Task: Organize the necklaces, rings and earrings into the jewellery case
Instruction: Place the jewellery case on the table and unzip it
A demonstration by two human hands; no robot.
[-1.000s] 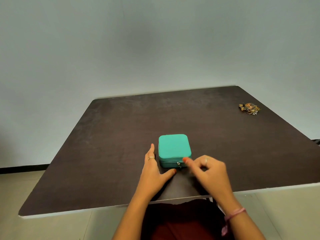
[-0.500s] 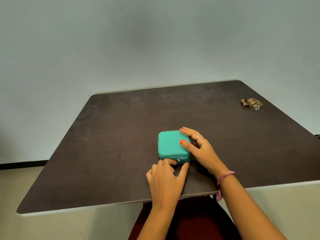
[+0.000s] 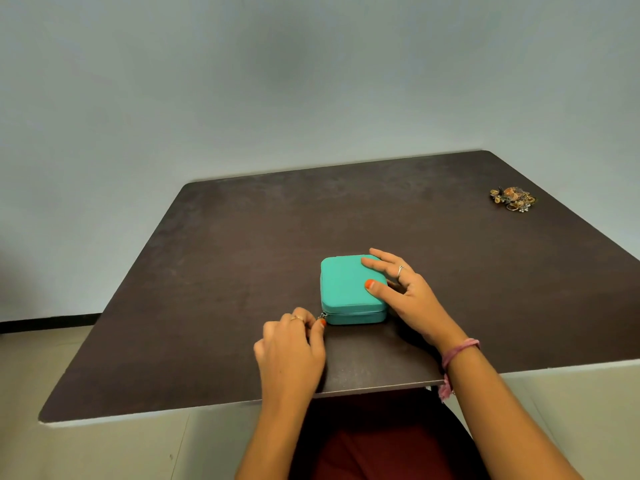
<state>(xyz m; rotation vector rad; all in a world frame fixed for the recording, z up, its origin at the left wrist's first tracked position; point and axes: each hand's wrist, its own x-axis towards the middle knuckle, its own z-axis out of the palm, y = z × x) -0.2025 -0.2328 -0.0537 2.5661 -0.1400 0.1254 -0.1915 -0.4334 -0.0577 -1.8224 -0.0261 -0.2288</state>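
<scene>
A closed teal jewellery case (image 3: 341,285) lies on the dark table (image 3: 242,258) near its front edge. My right hand (image 3: 405,292) rests flat on the case's right side, thumb and fingers spread over the lid. My left hand (image 3: 294,344) is at the case's front left corner, thumb and forefinger pinched on the small zip pull (image 3: 322,317). A small heap of gold-toned jewellery (image 3: 513,198) lies far off at the table's back right, away from both hands.
A pale wall stands behind the table. The table's front edge (image 3: 381,388) runs just below my wrists, with my dark red lap under it. Pale floor shows at the left and right.
My left hand has slid from the middle of the case's front to its front left corner, carrying the zip pull along. My right hand stays on the lid.
</scene>
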